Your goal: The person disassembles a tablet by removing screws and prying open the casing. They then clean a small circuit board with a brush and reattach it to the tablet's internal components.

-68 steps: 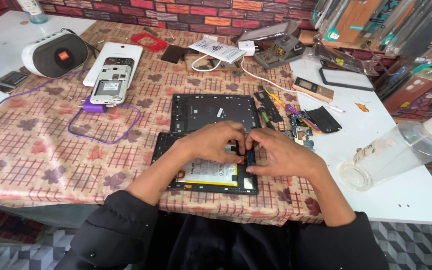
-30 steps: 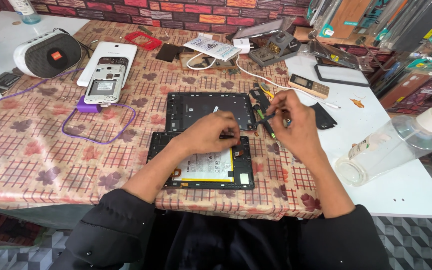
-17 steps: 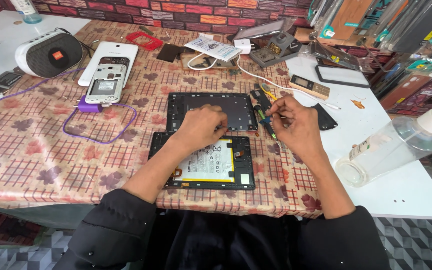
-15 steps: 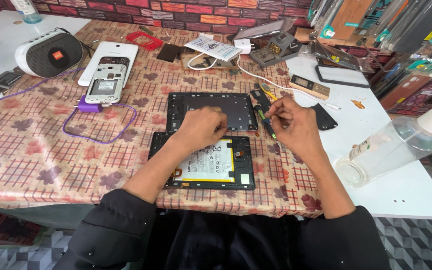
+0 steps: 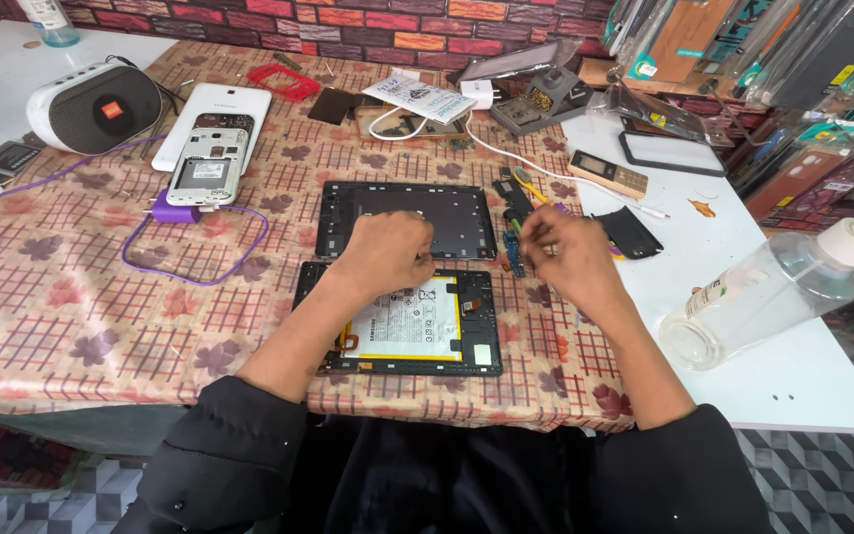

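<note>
The left hand (image 5: 387,252) covers the upper edge of the opened tablet (image 5: 402,321), hiding what its fingertips touch. Whatever the right hand (image 5: 563,259) pinches is too small to tell. The clear spray bottle (image 5: 778,292) runs off the right edge.

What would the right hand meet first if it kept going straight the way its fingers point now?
The right hand points left. Most likely it would first meet the small blue-handled tools lying beside the open black tablet, then the left hand at the tablet's top edge. Depth is unclear.
</note>
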`<state>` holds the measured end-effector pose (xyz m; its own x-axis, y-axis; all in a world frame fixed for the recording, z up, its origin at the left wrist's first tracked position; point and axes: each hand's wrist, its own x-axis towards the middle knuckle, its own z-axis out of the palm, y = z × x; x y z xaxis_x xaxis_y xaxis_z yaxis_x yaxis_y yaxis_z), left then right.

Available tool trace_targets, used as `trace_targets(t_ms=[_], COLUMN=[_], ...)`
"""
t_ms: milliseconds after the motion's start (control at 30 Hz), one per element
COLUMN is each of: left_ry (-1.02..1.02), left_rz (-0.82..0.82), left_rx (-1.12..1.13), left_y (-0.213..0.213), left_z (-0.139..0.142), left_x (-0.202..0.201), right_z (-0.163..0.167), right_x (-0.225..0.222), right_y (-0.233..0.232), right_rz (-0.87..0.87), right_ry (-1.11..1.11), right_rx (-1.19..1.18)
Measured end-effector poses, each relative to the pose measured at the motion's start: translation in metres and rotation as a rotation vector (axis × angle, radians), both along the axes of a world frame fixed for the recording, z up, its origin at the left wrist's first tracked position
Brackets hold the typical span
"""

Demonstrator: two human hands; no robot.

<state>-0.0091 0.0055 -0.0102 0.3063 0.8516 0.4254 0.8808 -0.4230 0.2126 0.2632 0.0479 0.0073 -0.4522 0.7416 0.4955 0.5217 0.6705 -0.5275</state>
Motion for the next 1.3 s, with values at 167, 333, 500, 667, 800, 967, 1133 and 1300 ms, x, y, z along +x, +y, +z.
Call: trace_targets(t_ms=[167,333,500,667,800,967,1133,1300], left_ry=[0.023,0.037,0.062,0.033,-0.041,-0.011,0.028,0.061], left_rz=[0.023,0.037,0.053,-0.055,-0.291,-0.321,-0.306,-0.274], left_rx=[-0.008,0.007,-0.012,-0.053,-0.144,-0.158,-0.192,-0.103], left_y=[-0.001,0.0,-0.001,-0.007,-0.012,-0.016,-0.012,-0.008], left_z=[0.001,0.0,0.002,0.01,0.015,0.017,0.013,0.005], left_x=[-0.001,0.0,0.001,0.005,0.017,0.019,0.02,0.016], right_z=[0.012,0.023,0.028,0.034,0.033,0.032,0.03,0.026], right_x=[0.016,0.034,0.039,0.019,0.006,0.004,0.003,0.006], right_y=[0.002,0.004,0.013,0.015,0.01,0.01,0.015,0.01], right_rz=[-0.385,-0.598,-0.563,-0.462,-0.431,-0.438,-0.315,-0.215], right_ry=[0.002,-0.187,-0.165,-0.24,-0.31,-0.177,0.106,0.267], right_rx=[0.213,0.202,0.161,0.321,0.22,0.22,0.271,0.049])
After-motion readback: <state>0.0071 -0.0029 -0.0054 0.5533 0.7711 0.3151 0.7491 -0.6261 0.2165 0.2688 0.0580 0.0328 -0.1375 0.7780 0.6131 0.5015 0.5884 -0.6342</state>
